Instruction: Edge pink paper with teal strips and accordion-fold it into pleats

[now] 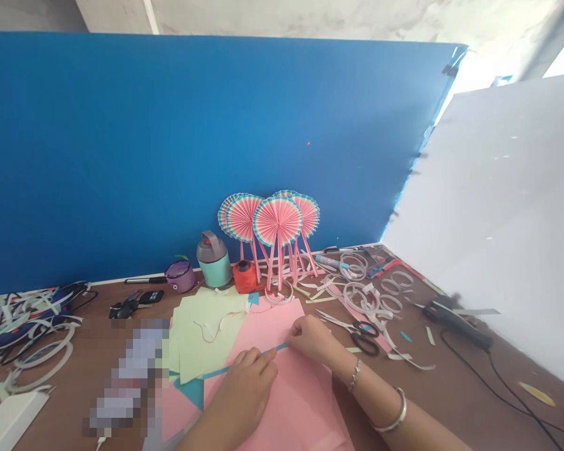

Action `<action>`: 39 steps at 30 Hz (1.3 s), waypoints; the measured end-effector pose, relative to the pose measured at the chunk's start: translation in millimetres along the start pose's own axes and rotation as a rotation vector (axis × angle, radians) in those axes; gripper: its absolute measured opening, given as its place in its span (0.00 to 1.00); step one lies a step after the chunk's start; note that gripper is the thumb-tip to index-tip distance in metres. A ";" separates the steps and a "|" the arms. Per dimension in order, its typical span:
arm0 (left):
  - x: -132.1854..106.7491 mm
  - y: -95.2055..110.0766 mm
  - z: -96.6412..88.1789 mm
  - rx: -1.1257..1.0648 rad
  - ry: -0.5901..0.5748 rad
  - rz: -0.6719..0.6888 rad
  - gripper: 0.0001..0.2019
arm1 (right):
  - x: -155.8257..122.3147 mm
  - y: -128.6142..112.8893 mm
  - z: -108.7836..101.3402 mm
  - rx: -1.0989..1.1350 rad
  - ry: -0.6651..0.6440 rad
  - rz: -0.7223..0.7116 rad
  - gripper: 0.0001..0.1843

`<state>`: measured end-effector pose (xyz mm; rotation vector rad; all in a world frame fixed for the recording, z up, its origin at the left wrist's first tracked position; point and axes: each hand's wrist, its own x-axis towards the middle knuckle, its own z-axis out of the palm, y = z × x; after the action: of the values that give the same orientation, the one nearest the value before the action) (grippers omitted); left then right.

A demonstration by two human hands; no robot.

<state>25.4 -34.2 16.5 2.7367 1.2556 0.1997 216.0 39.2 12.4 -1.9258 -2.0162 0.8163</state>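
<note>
A large pink paper sheet (301, 388) lies in front of me, with a thin blue paper strip (215, 372) running across its upper part. My left hand (247, 391) rests on the sheet, fingers laid out along the strip's middle. At the strip's right end, my right hand (308, 337) is closed in a pinch on it; the fingertips are partly hidden. Behind both hands are light green sheets (192, 341) and another pink sheet (267, 322). A blue sheet (192, 393) pokes out at the left. Scissors (352, 329) with black handles lie right of my right hand.
Round pink folded-paper fans (278, 222) stand against the blue partition (169, 144). Nearby are a teal flask (215, 266), a red tape roll (245, 275) and a purple cup (180, 275). Tape rings (361, 296) and paper scraps litter the right; a black glue gun (458, 322) trails its cord.
</note>
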 end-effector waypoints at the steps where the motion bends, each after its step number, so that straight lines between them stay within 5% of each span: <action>1: 0.0 0.0 0.2 0.000 0.002 0.000 0.14 | 1.0 1.7 -1.1 -0.004 -0.002 -0.012 0.06; 24: 0.8 -1.3 0.5 0.000 -0.038 -0.011 0.13 | 5.7 14.9 -18.9 -0.060 -0.029 -0.095 0.06; 34: 0.2 -2.1 4.1 0.012 -0.027 -0.007 0.14 | 15.8 34.1 -21.7 0.042 -0.151 -0.137 0.16; 39: -0.4 -1.7 4.4 0.030 -0.006 -0.005 0.13 | 14.7 34.7 -24.0 0.154 -0.231 -0.150 0.10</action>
<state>24.7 -33.7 11.8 2.7572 1.2735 0.1728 256.4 58.2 10.2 -1.6398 -2.1235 1.1630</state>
